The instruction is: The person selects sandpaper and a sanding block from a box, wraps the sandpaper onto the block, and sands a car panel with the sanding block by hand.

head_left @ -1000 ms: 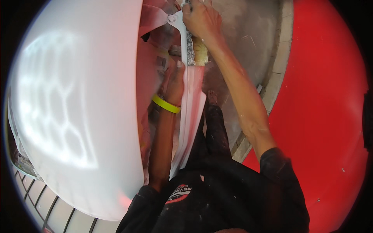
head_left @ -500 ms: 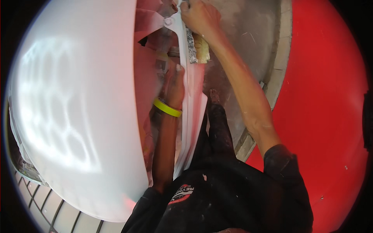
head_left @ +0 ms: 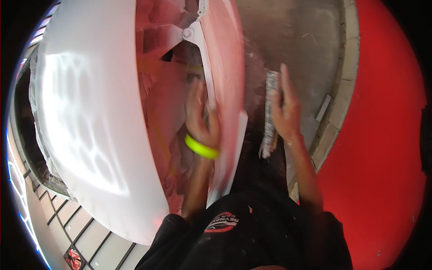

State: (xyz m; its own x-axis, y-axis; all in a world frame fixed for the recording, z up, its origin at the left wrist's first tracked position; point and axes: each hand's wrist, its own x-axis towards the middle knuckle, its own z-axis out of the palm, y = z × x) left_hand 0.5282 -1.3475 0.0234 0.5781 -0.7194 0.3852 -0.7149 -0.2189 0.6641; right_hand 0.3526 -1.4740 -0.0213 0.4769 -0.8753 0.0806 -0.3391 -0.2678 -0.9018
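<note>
A long curved panel (head_left: 227, 67), pale with a reddish, dusty face, runs lengthwise in front of me. My left hand (head_left: 202, 114), a yellow-green band (head_left: 201, 147) on its wrist, is at the panel's inner edge. Its fingers are stretched out and its thumb stands apart beside that edge. To the right, off the panel, my right hand (head_left: 286, 110) grips a sanding pad (head_left: 270, 112). The pad is turned on edge, with its speckled grey face towards the panel. Motion smears both hands somewhat.
A big glossy white panel (head_left: 85, 121) curves along the left, separated from the worked panel by a gap with reddish-dusted sheeting. A bolted bracket (head_left: 187, 33) joins the inner edge. A large red surface (head_left: 387, 135) fills the right, beyond a pale block border (head_left: 346, 90).
My right hand has come off the panel's far end, moving nearer and to the right with the pad. My left hand has shifted slightly nearer, its fingers straighter. The view has shifted too.
</note>
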